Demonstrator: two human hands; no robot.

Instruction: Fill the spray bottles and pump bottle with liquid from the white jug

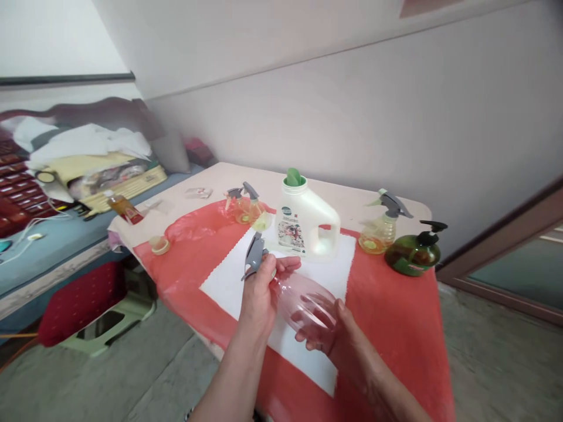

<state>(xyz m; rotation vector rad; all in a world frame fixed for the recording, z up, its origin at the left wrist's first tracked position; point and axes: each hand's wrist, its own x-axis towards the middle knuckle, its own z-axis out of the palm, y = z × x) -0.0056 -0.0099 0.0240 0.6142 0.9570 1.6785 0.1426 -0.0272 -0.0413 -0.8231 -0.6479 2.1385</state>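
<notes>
A clear pinkish spray bottle (303, 299) with a grey trigger head (253, 258) lies tilted between my hands, above a white cloth (237, 281). My left hand (264, 293) is closed round its neck, just below the trigger head. Round the base of the bottle, my right hand (338, 331) is wrapped with thumb and fingers. Just beyond stands a large white detergent jug (288, 220) with a green piece (294, 176) in its open mouth.
Spray bottles with yellowish liquid (253, 205) stand behind left; another spray bottle (380, 231) and a green pump bottle (413, 255) stand right. A round cap (159, 245) lies on the red cover (193, 234). A stool (101, 328) and a bed (74, 234) are left, a wall (352, 117) behind.
</notes>
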